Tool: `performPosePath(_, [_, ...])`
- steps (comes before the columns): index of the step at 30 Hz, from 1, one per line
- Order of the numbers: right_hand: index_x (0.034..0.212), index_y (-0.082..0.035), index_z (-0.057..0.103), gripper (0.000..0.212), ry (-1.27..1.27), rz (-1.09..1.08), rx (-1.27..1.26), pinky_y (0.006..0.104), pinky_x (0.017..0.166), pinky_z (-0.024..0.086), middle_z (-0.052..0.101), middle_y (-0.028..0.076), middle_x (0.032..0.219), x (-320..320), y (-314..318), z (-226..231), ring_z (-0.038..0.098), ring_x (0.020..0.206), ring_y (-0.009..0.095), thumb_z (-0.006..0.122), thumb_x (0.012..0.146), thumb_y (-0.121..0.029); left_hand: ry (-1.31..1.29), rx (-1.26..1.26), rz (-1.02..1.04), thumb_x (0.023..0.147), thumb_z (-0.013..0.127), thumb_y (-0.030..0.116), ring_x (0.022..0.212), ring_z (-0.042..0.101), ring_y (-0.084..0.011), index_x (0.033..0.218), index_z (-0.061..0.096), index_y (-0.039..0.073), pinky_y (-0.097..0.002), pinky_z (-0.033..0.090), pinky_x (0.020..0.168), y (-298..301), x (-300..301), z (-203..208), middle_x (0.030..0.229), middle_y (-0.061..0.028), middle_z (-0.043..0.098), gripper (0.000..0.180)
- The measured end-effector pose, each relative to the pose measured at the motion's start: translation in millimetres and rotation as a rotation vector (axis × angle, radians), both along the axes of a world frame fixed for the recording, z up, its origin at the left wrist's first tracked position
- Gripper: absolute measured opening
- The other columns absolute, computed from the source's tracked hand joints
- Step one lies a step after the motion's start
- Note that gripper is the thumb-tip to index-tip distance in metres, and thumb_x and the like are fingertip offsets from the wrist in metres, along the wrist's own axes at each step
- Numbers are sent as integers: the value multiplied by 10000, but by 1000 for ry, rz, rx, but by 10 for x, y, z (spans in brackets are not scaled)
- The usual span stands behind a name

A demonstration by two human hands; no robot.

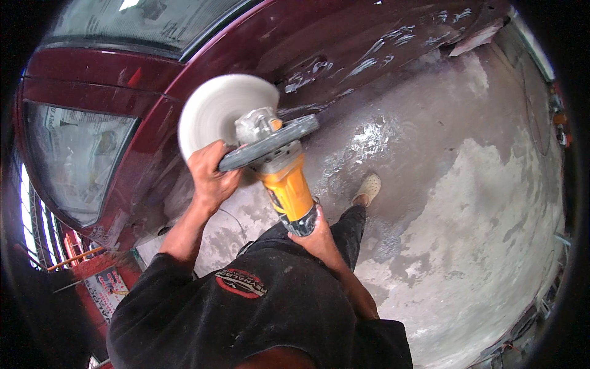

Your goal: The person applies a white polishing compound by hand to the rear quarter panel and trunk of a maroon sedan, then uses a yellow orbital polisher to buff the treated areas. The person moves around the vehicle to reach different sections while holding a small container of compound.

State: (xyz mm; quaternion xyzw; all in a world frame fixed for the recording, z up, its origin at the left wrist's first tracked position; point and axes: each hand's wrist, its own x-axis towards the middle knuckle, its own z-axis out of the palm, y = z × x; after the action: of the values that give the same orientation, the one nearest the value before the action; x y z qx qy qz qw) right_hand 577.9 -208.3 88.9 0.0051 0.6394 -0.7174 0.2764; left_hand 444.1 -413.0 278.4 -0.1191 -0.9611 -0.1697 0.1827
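Observation:
Both hands hold a yellow and black power polisher (289, 189) in front of my torso, its head up against the side of a maroon car (98, 74). The round white polishing pad (206, 114) looks smeared, as if spinning; whether it touches the paint I cannot tell. My left hand (212, 175) is wrapped round the left end of the black loop handle (295, 130). Around the rear of the yellow body, my right hand (318, 237) is closed, its fingers partly hidden. Streaky white smears (369, 61) mark the car's lower panel.
Newspaper covers the car's windows (80, 157). The concrete floor (479, 203) has dark, shiny wet patches. My foot in a pale clog (369, 189) stands beside the car. A thin cord (236, 221) runs near my left arm. Red boards and rails lie at lower left.

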Motion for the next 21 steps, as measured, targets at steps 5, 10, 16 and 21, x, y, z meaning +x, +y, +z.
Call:
performPosePath(5, [1449,-6,318,987,27,82,31,418,1049,444,559,218,1321,-8,-45,36,555,1254,323,900,662,-138,19,-14,24,746,797,88,455,495,-286,658,551,32,-379,364,454,-97,130,80,557,-113,461,268])
performPosePath(10, [1424,29,324,967,16,-19,-10,410,1031,448,573,191,1274,-429,194,133,569,1203,277,899,661,-122,91,58,-81,741,818,107,461,496,-293,658,561,44,-381,365,451,220,-407,57,547,-104,467,278])
performPosePath(16, [1434,43,300,960,33,-204,121,392,1026,450,576,203,1271,-1116,729,296,575,1193,273,878,680,-95,175,113,-252,738,776,70,476,529,-298,679,559,20,-349,402,477,947,-1468,-35,573,-127,505,230])
performPosePath(21, [1422,61,336,976,-10,-357,49,377,971,482,615,173,1182,-1712,1131,142,613,1082,254,896,644,-126,210,173,-377,715,743,103,575,648,-332,738,618,28,-381,488,540,1582,-2403,-250,647,-159,623,148])
